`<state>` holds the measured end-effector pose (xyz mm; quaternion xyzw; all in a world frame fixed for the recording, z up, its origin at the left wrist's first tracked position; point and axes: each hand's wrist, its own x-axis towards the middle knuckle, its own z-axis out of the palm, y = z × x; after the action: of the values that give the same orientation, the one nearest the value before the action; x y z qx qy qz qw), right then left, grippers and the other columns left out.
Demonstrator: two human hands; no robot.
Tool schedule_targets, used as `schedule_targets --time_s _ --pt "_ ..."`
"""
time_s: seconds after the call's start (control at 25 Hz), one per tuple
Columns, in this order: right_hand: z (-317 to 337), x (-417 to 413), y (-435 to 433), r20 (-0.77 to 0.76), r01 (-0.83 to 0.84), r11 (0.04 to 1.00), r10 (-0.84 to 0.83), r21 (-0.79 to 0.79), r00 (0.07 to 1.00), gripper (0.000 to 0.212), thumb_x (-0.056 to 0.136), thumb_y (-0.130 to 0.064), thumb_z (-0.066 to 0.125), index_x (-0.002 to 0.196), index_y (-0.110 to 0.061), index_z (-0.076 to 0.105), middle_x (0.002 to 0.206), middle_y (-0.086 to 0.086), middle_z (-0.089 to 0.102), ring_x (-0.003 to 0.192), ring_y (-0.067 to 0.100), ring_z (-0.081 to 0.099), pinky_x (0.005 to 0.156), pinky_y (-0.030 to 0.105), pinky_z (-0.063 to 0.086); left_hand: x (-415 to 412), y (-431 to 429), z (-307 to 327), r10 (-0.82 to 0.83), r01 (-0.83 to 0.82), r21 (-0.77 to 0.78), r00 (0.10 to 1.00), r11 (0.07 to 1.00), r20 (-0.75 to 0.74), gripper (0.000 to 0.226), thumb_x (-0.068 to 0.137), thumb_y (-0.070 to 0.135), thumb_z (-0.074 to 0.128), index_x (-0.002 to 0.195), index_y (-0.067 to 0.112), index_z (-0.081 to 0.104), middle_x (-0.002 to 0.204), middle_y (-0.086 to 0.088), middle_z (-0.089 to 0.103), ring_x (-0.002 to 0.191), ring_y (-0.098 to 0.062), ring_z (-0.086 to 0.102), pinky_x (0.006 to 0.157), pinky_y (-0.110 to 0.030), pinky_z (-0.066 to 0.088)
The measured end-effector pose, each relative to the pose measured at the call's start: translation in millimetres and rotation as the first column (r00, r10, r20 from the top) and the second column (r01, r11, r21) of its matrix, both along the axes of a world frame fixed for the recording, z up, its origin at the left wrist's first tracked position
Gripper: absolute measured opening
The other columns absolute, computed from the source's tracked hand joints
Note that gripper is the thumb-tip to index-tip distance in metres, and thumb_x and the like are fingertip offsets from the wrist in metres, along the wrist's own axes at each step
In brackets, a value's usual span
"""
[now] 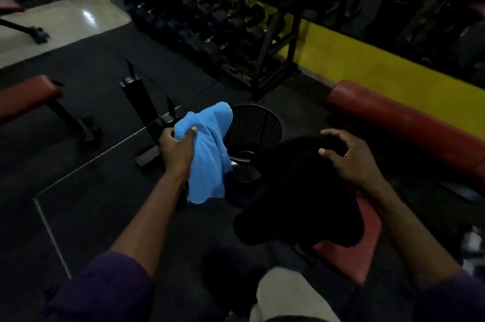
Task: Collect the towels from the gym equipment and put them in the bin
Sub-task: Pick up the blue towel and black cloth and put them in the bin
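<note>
Bench pad (409,122) in red crosses right of frame, then black towel (301,195) draped from right hand (351,161), blue towel (207,154) hanging lengthwise from clenched left hand (175,151), perforated bin (254,130) centre; no legible writing.

bin (253,135) on floor between benches; dumbbell rack (210,15) behind.

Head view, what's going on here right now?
A person stands over a black perforated bin on the gym floor. The left hand grips a blue towel hanging beside the bin's rim. The right hand holds a black towel just in front of the bin. Neither towel is in the bin yet.
</note>
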<state>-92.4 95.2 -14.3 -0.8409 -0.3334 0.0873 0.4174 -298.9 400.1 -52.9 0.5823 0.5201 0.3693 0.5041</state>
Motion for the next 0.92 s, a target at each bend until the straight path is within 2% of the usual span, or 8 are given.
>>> schedule_targets --time_s 0.12,0.24,0.32,0.4,0.48,0.64,0.8,0.92 --pt "-11 16 31 -0.041 0.069 0.998 -0.069 -0.001 0.997 0.039 0.085 -0.013 0.076 0.121 -0.026 0.066 0.114 -0.005 0.068 0.103 0.01 0.064 0.085 0.02 0.046 54 52 -11 -0.075 0.074 -0.023 0.997 0.997 -0.003 0.04 0.085 0.03 0.076 0.116 0.008 0.064 0.106 -0.003 0.069 0.091 -0.016 0.066 0.057 -0.008 0.042" --pt "-21 34 64 -0.077 0.118 0.993 -0.118 -0.008 0.99 0.04 0.084 -0.014 0.076 0.119 -0.031 0.066 0.112 -0.008 0.069 0.104 0.009 0.065 0.085 0.019 0.045 102 96 -22 -0.128 0.128 -0.028 0.991 0.991 -0.024 0.044 0.086 0.03 0.076 0.119 0.005 0.062 0.11 -0.006 0.068 0.085 -0.011 0.063 0.053 -0.002 0.041" --pt "-25 39 90 -0.083 0.166 0.986 -0.168 -0.024 0.982 0.039 0.084 -0.015 0.076 0.117 -0.032 0.066 0.112 -0.009 0.07 0.101 0.018 0.068 0.085 0.027 0.05 134 123 -27 -0.203 0.201 -0.06 0.979 0.978 -0.022 0.044 0.086 0.033 0.074 0.119 0.007 0.061 0.11 -0.004 0.068 0.086 -0.011 0.065 0.055 -0.008 0.045" --pt "-26 42 113 -0.105 0.231 0.971 -0.236 -0.054 0.966 0.038 0.084 -0.015 0.076 0.117 -0.03 0.067 0.105 -0.009 0.071 0.09 0.035 0.069 0.081 0.041 0.056 164 151 -29 -0.267 0.264 -0.068 0.963 0.962 -0.042 0.045 0.087 0.036 0.073 0.121 0.009 0.06 0.108 -0.002 0.067 0.087 -0.01 0.066 0.051 -0.008 0.044" --pt "-23 43 133 -0.124 0.267 0.96 -0.276 -0.084 0.953 0.038 0.085 -0.016 0.076 0.117 -0.033 0.066 0.098 0.002 0.074 0.083 0.045 0.067 0.076 0.05 0.057 190 174 -35 -0.337 0.334 -0.078 0.941 0.939 -0.039 0.046 0.087 0.039 0.072 0.121 0.012 0.058 0.11 -0.001 0.065 0.089 -0.009 0.065 0.053 -0.01 0.045" --pt "-15 56 184 -0.14 0.34 0.935 -0.352 -0.099 0.926 0.038 0.085 -0.015 0.076 0.119 -0.03 0.067 0.109 0.001 0.073 0.087 0.046 0.067 0.078 0.056 0.057 234 219 -62 -0.433 0.426 -0.128 0.901 0.895 -0.032 0.04 0.087 0.039 0.072 0.116 0.017 0.057 0.106 0.002 0.065 0.085 -0.004 0.064 0.052 -0.009 0.046" --pt "3 74 236 -0.112 0.467 0.877 -0.478 -0.111 0.871 0.037 0.084 -0.014 0.077 0.116 -0.03 0.067 0.115 -0.008 0.069 0.1 0.033 0.068 0.092 0.049 0.055 267 263 -84 -0.54 0.528 -0.19 0.842 0.828 -0.014 0.036 0.089 0.038 0.071 0.114 0.016 0.057 0.102 0.003 0.065 0.087 -0.006 0.066 0.058 -0.014 0.047" --pt "4 81 264 -0.135 0.529 0.835 -0.547 -0.149 0.826 0.037 0.084 -0.013 0.077 0.119 -0.024 0.068 0.117 -0.006 0.069 0.096 0.041 0.068 0.088 0.051 0.056 295 287 -94 -0.624 0.602 -0.227 0.78 0.766 -0.036 0.035 0.09 0.039 0.07 0.112 0.017 0.056 0.101 0.003 0.064 0.088 -0.009 0.065 0.061 -0.019 0.047"
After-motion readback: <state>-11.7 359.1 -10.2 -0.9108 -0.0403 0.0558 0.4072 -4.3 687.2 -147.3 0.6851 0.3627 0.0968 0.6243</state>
